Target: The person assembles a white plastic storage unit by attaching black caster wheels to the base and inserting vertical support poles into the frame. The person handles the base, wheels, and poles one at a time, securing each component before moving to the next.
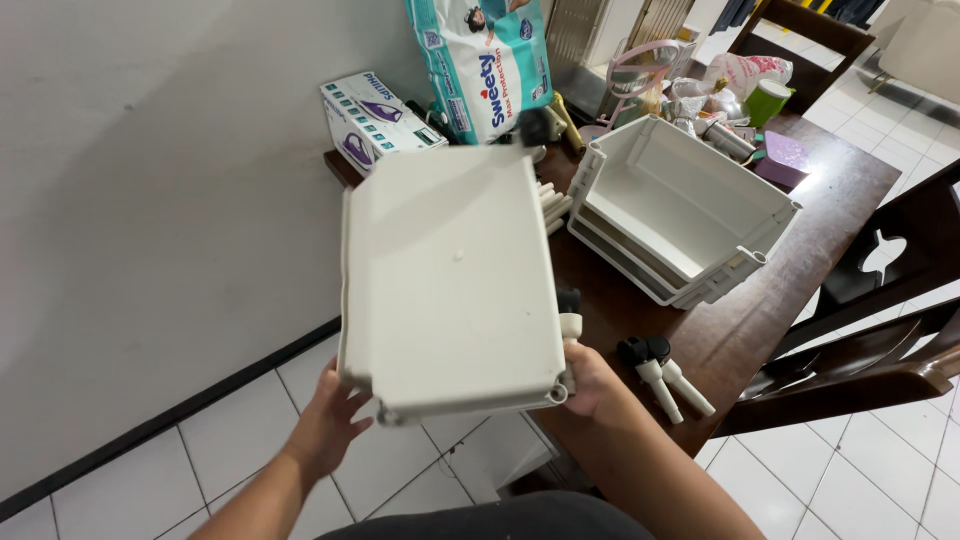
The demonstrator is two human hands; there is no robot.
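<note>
I have a white plastic tray point(450, 275) turned bottom-up, its flat rectangular underside facing me with a tiny raised dot near the middle. It tilts, near edge low by my body, far edge raised toward the wall on the left. Round sockets sit at its corners (the near right one shows as an open ring). A white peg with a black caster wheel point(570, 312) stands at its right edge, just above that near right corner.
</note>
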